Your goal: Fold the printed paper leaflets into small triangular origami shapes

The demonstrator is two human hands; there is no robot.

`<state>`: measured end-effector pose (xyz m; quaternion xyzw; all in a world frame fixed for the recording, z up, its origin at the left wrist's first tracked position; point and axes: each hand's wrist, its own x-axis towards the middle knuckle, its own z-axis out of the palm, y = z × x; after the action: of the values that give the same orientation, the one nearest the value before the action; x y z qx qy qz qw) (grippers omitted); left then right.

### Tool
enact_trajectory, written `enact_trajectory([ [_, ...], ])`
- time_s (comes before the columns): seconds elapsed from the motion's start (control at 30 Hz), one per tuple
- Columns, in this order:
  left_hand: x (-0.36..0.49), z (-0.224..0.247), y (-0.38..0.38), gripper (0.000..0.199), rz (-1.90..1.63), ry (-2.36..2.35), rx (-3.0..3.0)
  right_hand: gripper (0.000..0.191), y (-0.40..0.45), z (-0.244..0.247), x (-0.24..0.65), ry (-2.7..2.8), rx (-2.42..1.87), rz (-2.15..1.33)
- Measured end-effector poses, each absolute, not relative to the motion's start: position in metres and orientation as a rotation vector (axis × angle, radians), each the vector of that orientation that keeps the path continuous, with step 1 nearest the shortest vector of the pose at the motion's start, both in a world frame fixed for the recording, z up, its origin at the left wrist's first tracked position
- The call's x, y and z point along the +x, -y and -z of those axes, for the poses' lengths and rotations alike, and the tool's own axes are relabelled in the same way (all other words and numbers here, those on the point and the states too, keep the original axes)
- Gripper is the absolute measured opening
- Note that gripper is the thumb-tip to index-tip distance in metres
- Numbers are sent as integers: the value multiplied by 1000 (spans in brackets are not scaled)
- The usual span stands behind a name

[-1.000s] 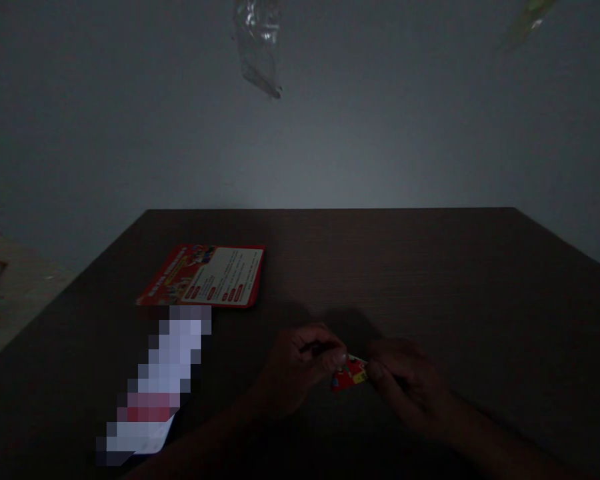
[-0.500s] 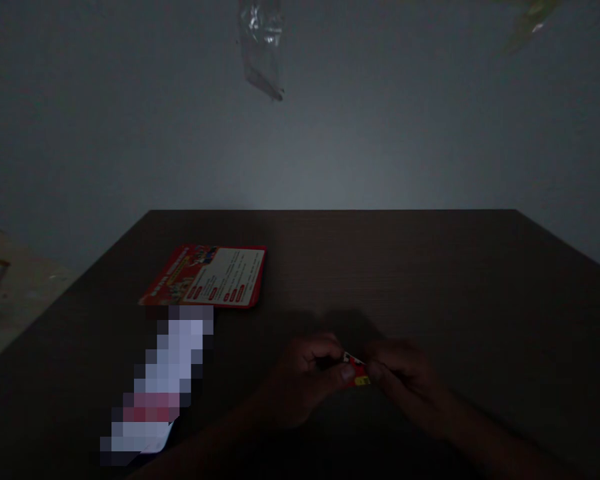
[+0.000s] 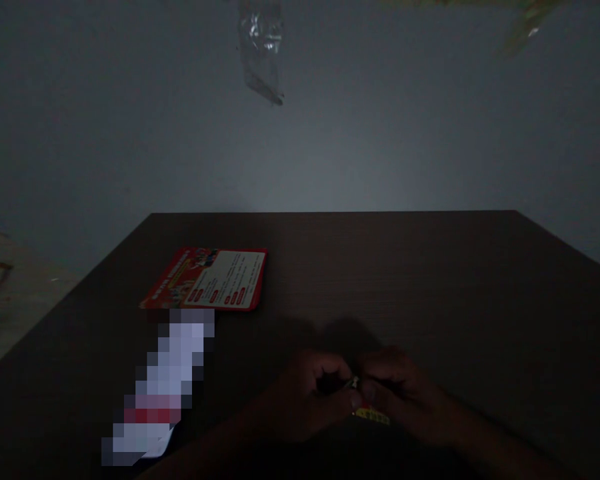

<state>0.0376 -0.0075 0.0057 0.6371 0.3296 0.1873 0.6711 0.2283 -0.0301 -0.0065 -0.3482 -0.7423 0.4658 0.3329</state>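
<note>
A small red and yellow packet point(image 3: 373, 417) is pinched between my two hands low in the head view, right of centre. My left hand point(image 3: 320, 393) grips its left side between thumb and forefinger. On its right side my right hand point(image 3: 405, 393) holds it the same way, the fingertips of both hands nearly touching. A small pale edge shows between the fingertips. The packet's other parts are hidden by the fingers, and the light is dim.
A red and white printed card or booklet point(image 3: 225, 280) lies on the dark table point(image 3: 380, 267) at left. Nearer, a bright pixelated, phone-like object point(image 3: 165, 380) lies left of my forearm. A clear plastic bag point(image 3: 263, 53) hangs on the wall.
Both hands have moved slightly down and closer together. The packet has tilted, so its yellow part shows lower and wider while less of its red face is visible.
</note>
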Motion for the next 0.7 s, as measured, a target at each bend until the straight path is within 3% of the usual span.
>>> enact_trajectory([
  [0.27,38,-3,8,27,-443,-771,1420,35,36,0,227,1942,-994,-1043],
  [0.53,37,-6,8,23,-399,-769,1457,36,32,6,227,1913,-955,-1175],
  [0.7,36,5,8,30,-486,-790,1277,35,33,5,229,1887,-1030,-1082],
])
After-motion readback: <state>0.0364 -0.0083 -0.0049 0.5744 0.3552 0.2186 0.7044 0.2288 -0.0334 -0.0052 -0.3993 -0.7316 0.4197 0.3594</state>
